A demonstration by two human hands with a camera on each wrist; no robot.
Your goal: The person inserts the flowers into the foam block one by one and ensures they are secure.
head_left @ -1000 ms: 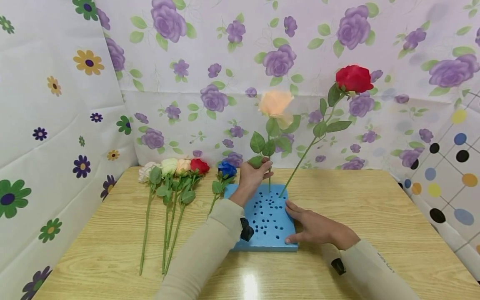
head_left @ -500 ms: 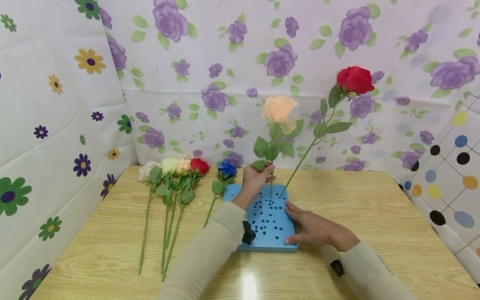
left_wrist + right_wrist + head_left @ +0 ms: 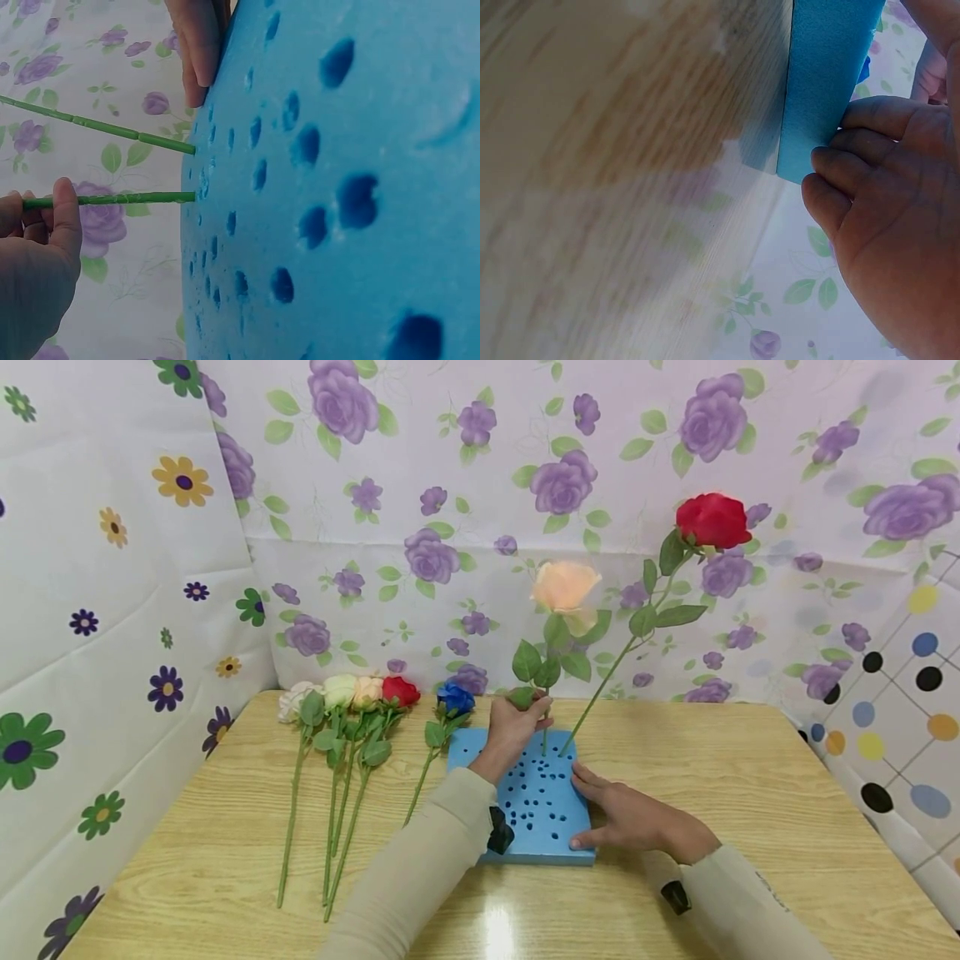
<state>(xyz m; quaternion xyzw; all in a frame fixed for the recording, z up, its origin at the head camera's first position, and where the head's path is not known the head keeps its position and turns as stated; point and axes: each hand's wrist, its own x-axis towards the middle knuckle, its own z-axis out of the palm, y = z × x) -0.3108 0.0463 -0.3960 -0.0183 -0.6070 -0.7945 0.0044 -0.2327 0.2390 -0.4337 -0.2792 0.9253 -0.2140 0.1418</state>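
Observation:
My left hand (image 3: 513, 727) pinches the green stem of a peach rose (image 3: 566, 587), which stands upright over the far part of a blue foam block (image 3: 540, 850) full of holes. In the left wrist view the stem (image 3: 135, 199) meets the foam surface, with thumb and fingertips a short way up it. Just right of it a red rose (image 3: 712, 520) leans to the right, its stem also meeting the foam. My right hand (image 3: 633, 814) rests along the block's right side, fingers relaxed against the side face (image 3: 817, 97) and thumb at the near corner.
On the wooden table (image 3: 720, 743), left of the block, lie a white rose (image 3: 298, 703), a pale green rose (image 3: 339, 692), a second peach rose (image 3: 367, 692) and a second red rose (image 3: 400, 692). A blue rose (image 3: 455, 698) lies close beside the block. Flowered cloth (image 3: 375, 610) hangs behind.
The left hand and the peach rose have come down and slightly right, the stem's lower end now lower at the foam. The right hand and the block have stayed put.

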